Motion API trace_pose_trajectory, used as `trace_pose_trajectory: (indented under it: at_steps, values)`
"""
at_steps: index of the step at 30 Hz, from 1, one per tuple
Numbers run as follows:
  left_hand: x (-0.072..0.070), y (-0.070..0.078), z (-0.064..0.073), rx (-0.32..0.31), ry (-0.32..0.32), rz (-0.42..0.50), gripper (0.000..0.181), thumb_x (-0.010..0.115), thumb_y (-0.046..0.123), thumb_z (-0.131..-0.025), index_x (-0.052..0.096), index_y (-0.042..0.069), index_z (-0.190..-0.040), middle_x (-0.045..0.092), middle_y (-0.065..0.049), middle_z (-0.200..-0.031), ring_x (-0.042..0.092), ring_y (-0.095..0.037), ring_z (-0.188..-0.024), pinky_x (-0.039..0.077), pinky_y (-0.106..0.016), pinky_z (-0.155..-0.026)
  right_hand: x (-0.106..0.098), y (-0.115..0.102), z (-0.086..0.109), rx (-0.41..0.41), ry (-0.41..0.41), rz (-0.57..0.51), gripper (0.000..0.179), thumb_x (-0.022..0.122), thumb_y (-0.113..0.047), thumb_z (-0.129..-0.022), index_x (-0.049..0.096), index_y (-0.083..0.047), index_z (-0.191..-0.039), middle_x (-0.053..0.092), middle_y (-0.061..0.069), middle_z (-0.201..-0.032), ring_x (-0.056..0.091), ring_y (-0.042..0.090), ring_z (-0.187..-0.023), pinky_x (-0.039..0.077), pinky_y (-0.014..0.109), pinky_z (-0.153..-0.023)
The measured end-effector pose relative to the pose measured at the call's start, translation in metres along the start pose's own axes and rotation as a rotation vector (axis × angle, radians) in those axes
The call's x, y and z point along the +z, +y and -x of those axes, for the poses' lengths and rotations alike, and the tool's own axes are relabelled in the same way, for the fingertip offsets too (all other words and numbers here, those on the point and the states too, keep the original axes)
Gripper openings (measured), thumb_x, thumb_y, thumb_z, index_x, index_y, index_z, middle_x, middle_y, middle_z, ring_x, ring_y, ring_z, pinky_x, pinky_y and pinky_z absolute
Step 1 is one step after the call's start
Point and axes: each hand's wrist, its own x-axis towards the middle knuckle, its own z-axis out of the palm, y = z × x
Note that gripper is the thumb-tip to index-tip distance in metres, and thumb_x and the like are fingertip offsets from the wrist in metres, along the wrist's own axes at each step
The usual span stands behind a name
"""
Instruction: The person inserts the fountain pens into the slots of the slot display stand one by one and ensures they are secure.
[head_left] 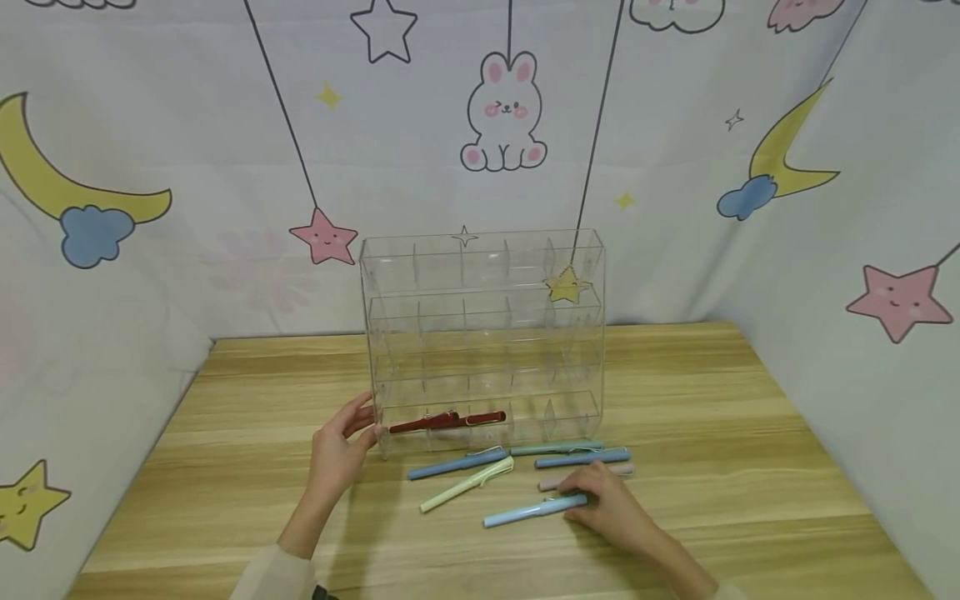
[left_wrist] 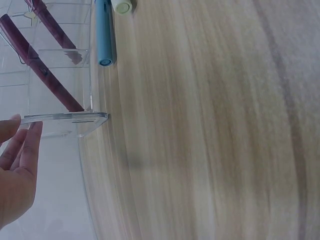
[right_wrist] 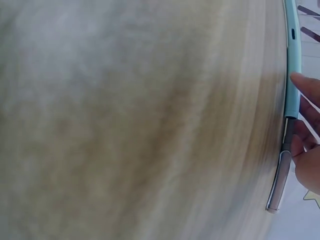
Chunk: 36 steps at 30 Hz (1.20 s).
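A clear acrylic rack with tiers of small compartments stands upright on the table. My left hand grips its left side panel, thumb and fingers on opposite faces; the left wrist view shows this hand at the panel's edge. Two dark red pens lie slanted in the bottom tier. At the near right, my right hand pinches the cap end of a light blue pen lying on the table. Its fingers reach over a pink pen just behind. The right wrist view shows the light blue pen at the fingertips.
In front of the rack lie a blue pen, a pale yellow pen, a green pen and a darker blue pen. A patterned white cloth hangs behind and beside the wooden table.
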Motion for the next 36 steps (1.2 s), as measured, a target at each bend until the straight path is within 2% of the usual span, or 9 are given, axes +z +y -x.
trace_pose_trajectory:
  at_steps: [10,14,17,20,24,26,31,36]
  values:
    - [0.0,-0.001,0.0,-0.018,-0.001,-0.009,0.051,0.065,-0.008,-0.079,0.05,0.0,-0.127,0.062,-0.022,-0.109,0.061,-0.032,-0.099,0.053,-0.031,-0.078,0.004,0.002,-0.001,-0.082,0.054,0.054,0.031,0.077,0.002,-0.064,0.068,-0.011,-0.091,0.064,-0.006,-0.093,0.051,0.01,-0.088,0.048,0.027,-0.078]
    - [-0.001,-0.001,-0.001,-0.025,0.0,-0.002,0.05,0.065,-0.008,-0.08,0.05,0.0,-0.127,0.062,-0.022,-0.109,0.061,-0.032,-0.099,0.053,-0.029,-0.077,0.005,0.002,-0.001,-0.124,0.069,0.069,0.032,0.077,0.004,-0.062,0.067,-0.01,-0.089,0.065,-0.005,-0.092,0.055,0.012,-0.088,0.045,0.039,-0.085]
    - [-0.001,-0.001,-0.001,-0.03,-0.004,0.002,0.051,0.065,-0.008,-0.08,0.05,0.0,-0.127,0.061,-0.022,-0.109,0.06,-0.032,-0.1,0.053,-0.029,-0.077,0.006,0.003,-0.001,-0.138,0.071,0.077,0.032,0.077,0.003,-0.062,0.067,-0.01,-0.089,0.065,-0.006,-0.091,0.058,0.013,-0.089,0.039,0.048,-0.091]
    - [-0.001,0.0,-0.001,-0.037,-0.007,0.004,0.051,0.065,-0.008,-0.08,0.05,0.001,-0.128,0.061,-0.022,-0.11,0.06,-0.032,-0.1,0.053,-0.029,-0.077,0.005,0.003,-0.001,-0.131,0.058,0.068,0.031,0.077,0.003,-0.063,0.067,-0.012,-0.089,0.065,-0.008,-0.091,0.057,0.012,-0.089,0.041,0.045,-0.091]
    - [-0.001,0.0,-0.001,-0.044,-0.007,0.007,0.051,0.065,-0.007,-0.08,0.05,0.001,-0.128,0.061,-0.021,-0.11,0.06,-0.032,-0.1,0.053,-0.028,-0.077,0.004,0.004,0.0,-0.103,0.038,0.042,0.028,0.076,0.0,-0.067,0.068,-0.013,-0.089,0.063,-0.009,-0.092,0.056,0.012,-0.089,0.048,0.032,-0.083]
    - [-0.001,-0.001,-0.001,-0.048,-0.007,0.013,0.051,0.065,-0.007,-0.08,0.05,0.001,-0.128,0.061,-0.021,-0.109,0.06,-0.032,-0.1,0.053,-0.027,-0.076,0.002,0.004,0.0,-0.088,0.033,0.03,0.025,0.076,-0.002,-0.068,0.068,-0.014,-0.089,0.063,-0.009,-0.093,0.056,0.012,-0.089,0.049,0.03,-0.081]
    - [-0.001,-0.001,-0.001,-0.06,-0.01,0.022,0.05,0.065,-0.007,-0.08,0.051,0.002,-0.128,0.061,-0.022,-0.11,0.06,-0.032,-0.101,0.053,-0.026,-0.075,-0.007,0.0,-0.002,-0.038,0.003,-0.017,0.021,0.074,-0.006,-0.072,0.069,-0.015,-0.091,0.064,-0.008,-0.095,0.058,0.011,-0.09,0.05,0.029,-0.08]
    - [-0.001,0.0,-0.001,-0.057,-0.016,0.023,0.05,0.064,-0.008,-0.08,0.05,0.001,-0.128,0.061,-0.023,-0.11,0.06,-0.032,-0.101,0.053,-0.026,-0.075,-0.027,-0.008,-0.007,0.001,0.003,-0.071,0.019,0.072,-0.007,-0.076,0.069,-0.015,-0.093,0.064,-0.002,-0.097,0.059,0.015,-0.09,0.052,0.031,-0.075]
